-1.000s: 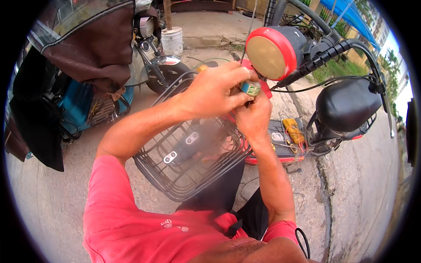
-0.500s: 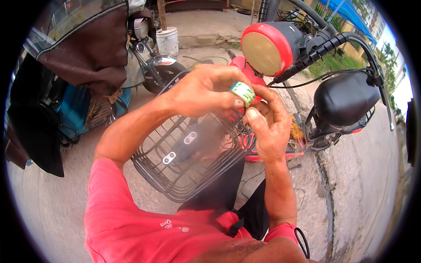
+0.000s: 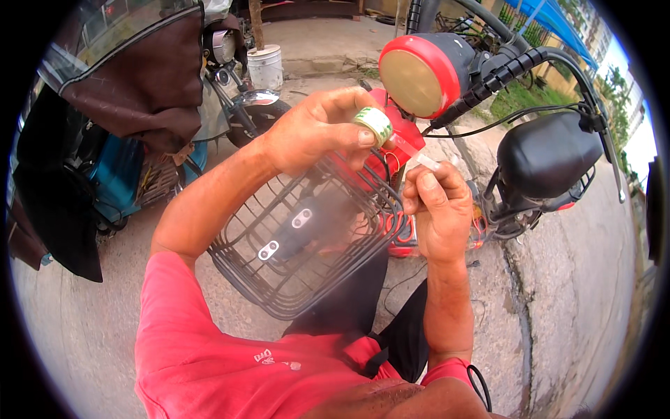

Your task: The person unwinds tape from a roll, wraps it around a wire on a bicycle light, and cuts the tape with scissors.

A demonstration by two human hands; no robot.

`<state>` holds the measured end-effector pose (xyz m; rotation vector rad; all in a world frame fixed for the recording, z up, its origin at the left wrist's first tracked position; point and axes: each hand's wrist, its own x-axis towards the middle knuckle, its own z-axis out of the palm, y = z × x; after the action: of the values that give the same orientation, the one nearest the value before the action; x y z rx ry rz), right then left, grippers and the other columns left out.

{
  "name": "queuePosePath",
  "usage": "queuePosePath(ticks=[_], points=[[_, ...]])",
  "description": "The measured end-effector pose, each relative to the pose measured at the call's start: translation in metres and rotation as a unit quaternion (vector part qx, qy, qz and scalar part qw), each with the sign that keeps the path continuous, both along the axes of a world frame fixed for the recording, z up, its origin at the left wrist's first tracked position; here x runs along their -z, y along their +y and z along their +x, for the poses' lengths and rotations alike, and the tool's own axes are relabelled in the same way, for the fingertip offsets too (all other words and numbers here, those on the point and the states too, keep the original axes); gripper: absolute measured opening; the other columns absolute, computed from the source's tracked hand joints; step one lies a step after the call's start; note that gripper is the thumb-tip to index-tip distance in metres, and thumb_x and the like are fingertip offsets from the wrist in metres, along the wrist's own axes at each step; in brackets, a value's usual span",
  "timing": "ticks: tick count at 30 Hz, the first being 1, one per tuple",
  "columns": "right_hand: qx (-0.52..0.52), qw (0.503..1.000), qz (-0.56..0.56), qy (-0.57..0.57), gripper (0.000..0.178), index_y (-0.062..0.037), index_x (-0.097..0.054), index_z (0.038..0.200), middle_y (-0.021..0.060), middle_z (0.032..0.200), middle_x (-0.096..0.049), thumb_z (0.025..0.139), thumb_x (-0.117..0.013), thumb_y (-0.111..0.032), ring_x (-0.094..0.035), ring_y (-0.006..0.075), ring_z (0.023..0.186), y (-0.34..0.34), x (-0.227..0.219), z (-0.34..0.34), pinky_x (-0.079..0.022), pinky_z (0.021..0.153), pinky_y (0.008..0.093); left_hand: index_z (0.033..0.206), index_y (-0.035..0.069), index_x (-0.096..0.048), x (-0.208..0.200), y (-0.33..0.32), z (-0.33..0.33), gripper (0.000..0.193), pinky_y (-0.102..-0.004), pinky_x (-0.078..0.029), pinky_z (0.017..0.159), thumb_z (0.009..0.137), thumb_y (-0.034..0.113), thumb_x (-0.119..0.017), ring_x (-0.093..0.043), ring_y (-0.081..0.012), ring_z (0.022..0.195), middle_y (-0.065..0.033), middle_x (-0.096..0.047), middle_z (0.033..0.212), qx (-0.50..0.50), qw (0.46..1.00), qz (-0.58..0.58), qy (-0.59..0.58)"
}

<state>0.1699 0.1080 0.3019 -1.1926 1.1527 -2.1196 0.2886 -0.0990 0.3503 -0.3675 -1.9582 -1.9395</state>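
While the tape roll (image 3: 373, 124) is pinched in the left hand (image 3: 314, 133) above the wire basket (image 3: 300, 237), at 11 o'clock from the right hand (image 3: 436, 209) gripping the clear strip (image 3: 419, 157), the strip could likely be twisted onto itself if slackened.

Outdoor paved concrete ground (image 3: 579, 279) in daylight, cracked seam running along it, white bucket (image 3: 265, 66) standing beside a raised kerb, parked covered scooter (image 3: 139, 91) at left, grass patch (image 3: 520, 98) and blue awning (image 3: 558, 21) at upper right
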Motion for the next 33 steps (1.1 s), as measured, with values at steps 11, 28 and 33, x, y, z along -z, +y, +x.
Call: queuePosePath(ticks=[11,28,33], points=[[0.132,0.983,0.038,0.123,0.039,0.0011,-0.067,0.115,0.0051,0.096,-0.067,0.083,-0.08,-0.017,-0.058,0.0067,0.073,-0.003,-0.004,0.01,-0.044,0.063,0.0219,0.111,0.001,-0.067,0.006,0.01,0.0,0.026,-0.0269,-0.053,0.068,0.086,0.009,-0.072,-0.065,-0.0125,0.077,-0.0078,-0.07,0.103,-0.012,0.996,-0.079,-0.033],[0.312,0.869,0.02,0.383,0.034,-0.0057,-0.07,0.11,0.0055,0.106,-0.065,0.077,-0.078,-0.001,-0.059,0.0105,0.075,-0.016,-0.008,0.012,-0.043,0.062,0.0247,0.108,0.006,-0.07,0.009,0.027,0.002,0.036,-0.0321,-0.052,0.062,0.073,0.006,-0.075,-0.064,-0.0198,0.07,-0.0087,-0.066,0.094,-0.258,0.849,-0.456,0.071],[0.325,0.853,-0.003,0.409,0.028,-0.0019,-0.07,0.102,0.0119,0.102,-0.065,0.076,-0.078,0.001,-0.064,0.0241,0.08,-0.016,-0.006,0.011,-0.053,0.067,0.0338,0.106,0.005,-0.067,0.011,0.027,0.002,0.035,-0.0371,-0.051,0.063,0.073,0.011,-0.077,-0.063,-0.0261,0.073,-0.0099,-0.061,0.085,-0.276,0.829,-0.477,0.094]])
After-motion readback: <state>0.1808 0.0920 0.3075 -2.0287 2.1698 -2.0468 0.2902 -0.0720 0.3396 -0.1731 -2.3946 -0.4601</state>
